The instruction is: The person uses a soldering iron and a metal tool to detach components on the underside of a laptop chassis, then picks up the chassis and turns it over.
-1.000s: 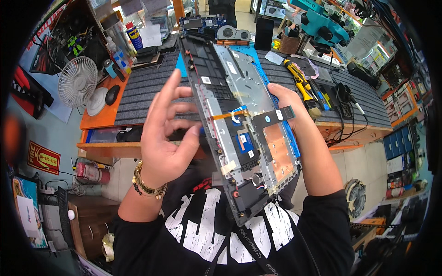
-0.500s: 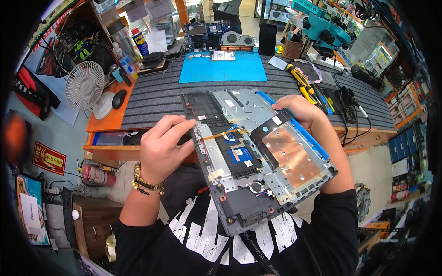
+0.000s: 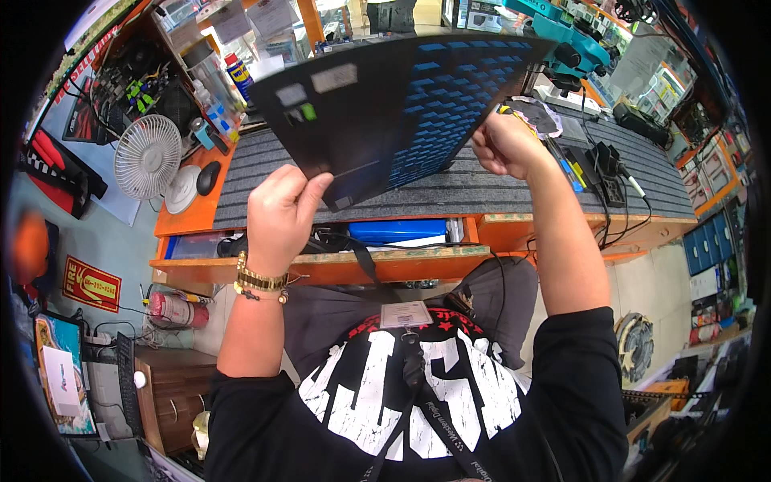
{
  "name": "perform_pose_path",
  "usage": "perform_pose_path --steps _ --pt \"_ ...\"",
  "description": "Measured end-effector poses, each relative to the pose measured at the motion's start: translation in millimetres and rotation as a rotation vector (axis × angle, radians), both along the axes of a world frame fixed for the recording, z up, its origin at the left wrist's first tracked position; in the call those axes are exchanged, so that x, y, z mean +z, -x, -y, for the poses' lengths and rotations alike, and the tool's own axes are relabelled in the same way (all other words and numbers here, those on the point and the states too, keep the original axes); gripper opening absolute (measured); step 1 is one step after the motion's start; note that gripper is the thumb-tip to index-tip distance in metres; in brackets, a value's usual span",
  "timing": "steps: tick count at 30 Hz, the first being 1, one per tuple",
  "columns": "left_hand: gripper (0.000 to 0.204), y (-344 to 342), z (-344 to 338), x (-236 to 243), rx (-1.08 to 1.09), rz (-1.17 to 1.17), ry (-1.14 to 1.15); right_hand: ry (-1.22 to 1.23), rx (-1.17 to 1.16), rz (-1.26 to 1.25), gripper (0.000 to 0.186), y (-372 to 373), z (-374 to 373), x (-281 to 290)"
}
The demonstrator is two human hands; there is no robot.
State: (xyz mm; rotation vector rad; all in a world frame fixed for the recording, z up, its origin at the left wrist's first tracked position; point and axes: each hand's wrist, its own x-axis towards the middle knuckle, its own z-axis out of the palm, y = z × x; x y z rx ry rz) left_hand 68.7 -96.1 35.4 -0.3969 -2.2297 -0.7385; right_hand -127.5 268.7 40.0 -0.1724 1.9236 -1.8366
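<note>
A black laptop top case (image 3: 353, 120) with a blue keyboard (image 3: 446, 108) is raised on edge above the bench, its key side facing me. Pale stickers and a green one mark its palm rest, beside the touchpad. My left hand (image 3: 283, 205) pinches the near left edge between thumb and fingers. At the near right edge my right hand (image 3: 511, 145) is closed, fingers curled against the case. The far side of the case is hidden from me.
A ribbed grey bench mat (image 3: 241, 181) lies beneath. Below the bench edge an open drawer (image 3: 385, 261) holds a blue box (image 3: 397, 231) and cables. A white fan (image 3: 148, 157) and a black mouse (image 3: 209, 177) stand left. A teal microscope (image 3: 566, 40) and a corded soldering iron (image 3: 631, 185) are at right.
The laptop top case has been lifted away from me and turned over, from its metal inner side to its key side. Both hands moved with it, and the open drawer came into view.
</note>
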Motion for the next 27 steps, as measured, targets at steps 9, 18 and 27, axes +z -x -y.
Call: perform_pose_path --steps 9,18,27 --pt "0.046 34 20 0 0.031 0.205 -0.253 0.214 -0.140 -0.764 0.051 9 40 -46" --pt "0.046 52 26 -4 0.044 0.243 -0.336 0.256 -0.142 -0.685 0.050 21 81 -50" --pt "0.048 68 31 -2 0.065 0.271 -0.350 0.186 -0.154 -0.738 0.051 35 82 -50"
